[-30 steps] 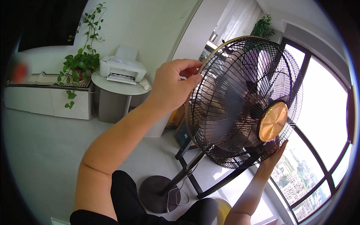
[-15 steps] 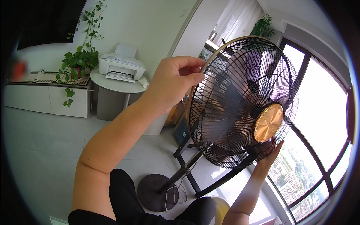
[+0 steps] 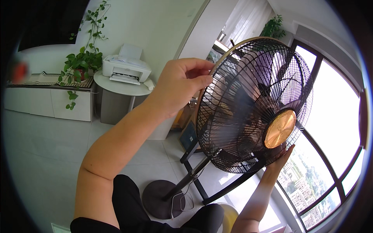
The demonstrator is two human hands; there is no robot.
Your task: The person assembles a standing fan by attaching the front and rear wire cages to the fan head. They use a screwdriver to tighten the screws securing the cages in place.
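Note:
A standing fan with a black wire guard (image 3: 229, 128) and a round gold centre cap (image 3: 280, 129) fills the middle right, its head tilted. My left hand (image 3: 184, 83) pinches the gold rim (image 3: 216, 66) on the guard's upper left between thumb and fingers. From below, my right hand (image 3: 280, 160) holds the guard's lower right edge; part of that hand is hidden behind the wires. Inside the guard, the dark blades show through. The fan's pole (image 3: 190, 176) slants down to a round dark base (image 3: 153, 198) on the floor, with a pale cord beside it.
A black metal frame (image 3: 197, 182) stands right behind the pole. Far left, a white printer (image 3: 126, 70) sits on a round table (image 3: 116, 87), near a potted plant (image 3: 83, 62) on a low cabinet (image 3: 50, 101). Large windows (image 3: 330, 105) line the right. Something yellow (image 3: 230, 217) is beside my knee.
The fan's guard and gold cap have shifted slightly to the right. Both hands stay on the guard in nearly the same places.

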